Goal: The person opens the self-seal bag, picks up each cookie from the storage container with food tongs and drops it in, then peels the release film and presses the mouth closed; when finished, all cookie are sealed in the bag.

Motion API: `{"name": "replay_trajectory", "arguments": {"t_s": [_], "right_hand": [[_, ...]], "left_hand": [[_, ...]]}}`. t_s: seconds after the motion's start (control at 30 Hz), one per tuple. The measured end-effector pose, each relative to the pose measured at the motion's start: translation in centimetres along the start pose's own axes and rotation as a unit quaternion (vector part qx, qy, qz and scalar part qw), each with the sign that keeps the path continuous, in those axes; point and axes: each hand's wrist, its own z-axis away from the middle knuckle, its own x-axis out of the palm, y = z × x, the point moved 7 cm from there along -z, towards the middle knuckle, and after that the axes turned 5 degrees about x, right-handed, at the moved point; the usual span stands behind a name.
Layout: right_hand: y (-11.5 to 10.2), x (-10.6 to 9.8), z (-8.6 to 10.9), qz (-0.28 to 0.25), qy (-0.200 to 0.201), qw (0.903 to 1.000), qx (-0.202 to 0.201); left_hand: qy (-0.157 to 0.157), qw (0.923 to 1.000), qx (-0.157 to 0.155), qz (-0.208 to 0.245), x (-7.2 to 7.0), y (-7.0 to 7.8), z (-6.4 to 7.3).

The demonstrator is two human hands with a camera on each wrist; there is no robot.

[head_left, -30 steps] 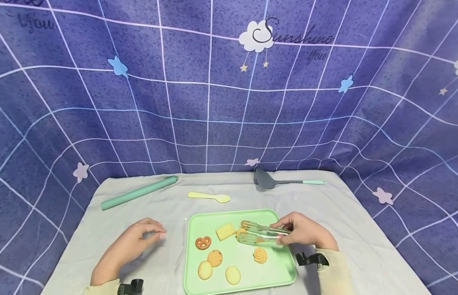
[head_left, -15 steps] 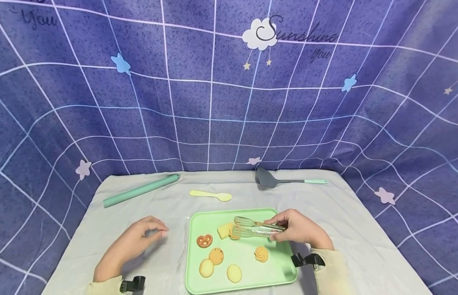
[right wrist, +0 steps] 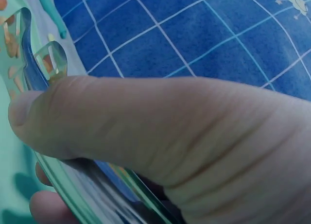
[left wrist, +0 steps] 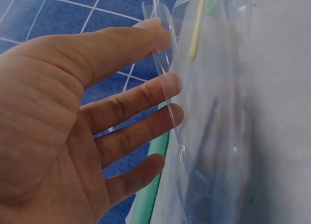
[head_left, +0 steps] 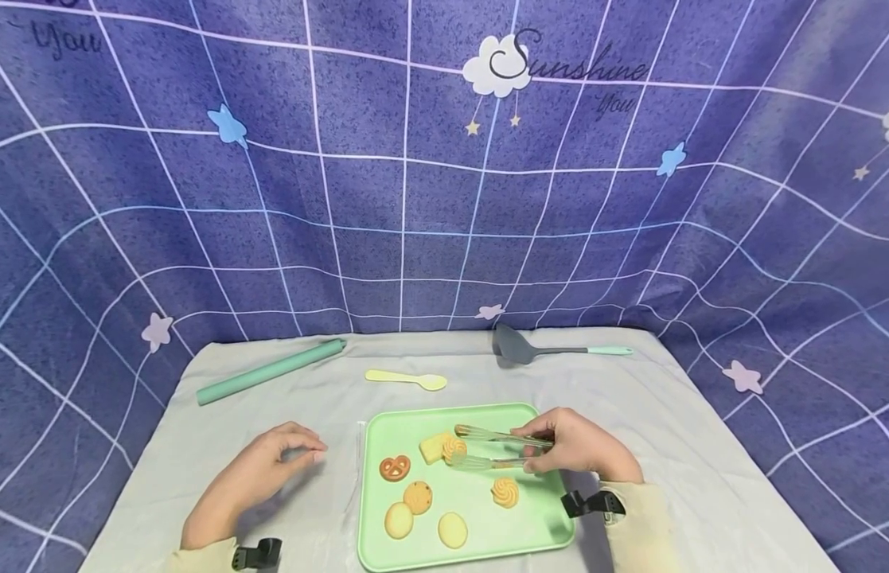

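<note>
My right hand (head_left: 576, 442) grips metal tongs (head_left: 490, 436) over the green tray (head_left: 487, 553). Their slotted ends are spread, with a swirl cookie (head_left: 454, 449) between them; whether they touch it I cannot tell. This cookie lies against a rectangular cracker (head_left: 433, 447), partly covering it. In the right wrist view the thumb (right wrist: 87, 119) presses along the tongs (right wrist: 36, 68). To the tray's left, my left hand (head_left: 275, 461) pinches the edge of a clear plastic bag (left wrist: 214, 117) between thumb and index finger; the other fingers are spread beside it.
Also on the tray are a pretzel (head_left: 395, 468), a chocolate-chip cookie (head_left: 418, 497), plain round cookies (head_left: 453, 530) and another swirl cookie (head_left: 504, 493). Behind it lie a green rolling pin (head_left: 272, 372), a yellow spoon (head_left: 408, 380) and a grey spatula (head_left: 516, 348). A blue curtain (head_left: 365, 199) hangs behind.
The tongs and swirl cookie have shifted left toward the cracker. The tongs' arms drew together, then spread apart again. My left hand has stayed almost still.
</note>
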Motion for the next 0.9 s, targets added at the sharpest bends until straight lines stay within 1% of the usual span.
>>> {"name": "replay_trajectory", "arguments": {"t_s": [0.17, 0.33, 0.47, 0.67, 0.83, 0.9], "right_hand": [[0.27, 0.36, -0.23, 0.013, -0.001, 0.9998, 0.012], [0.08, 0.39, -0.28, 0.013, -0.002, 0.9999, -0.003], [-0.22, 0.31, -0.15, -0.006, -0.011, 0.9998, -0.014], [-0.06, 0.57, 0.02, -0.038, -0.034, 0.9987, 0.004], [0.03, 0.83, 0.2, -0.074, -0.053, 0.9958, 0.007], [-0.08, 0.84, 0.17, -0.083, -0.054, 0.995, 0.007]], "left_hand": [[0.001, 1.0, 0.002, 0.0, -0.06, -0.02, 0.05], [0.005, 0.9999, 0.011, -0.003, -0.14, 0.11, 0.1], [0.003, 1.0, 0.007, -0.003, -0.16, 0.09, 0.12], [-0.002, 1.0, -0.001, 0.002, -0.15, 0.03, 0.09], [-0.002, 1.0, -0.002, 0.001, -0.14, -0.01, 0.07], [0.001, 1.0, 0.001, -0.002, -0.17, 0.04, 0.04]]}}
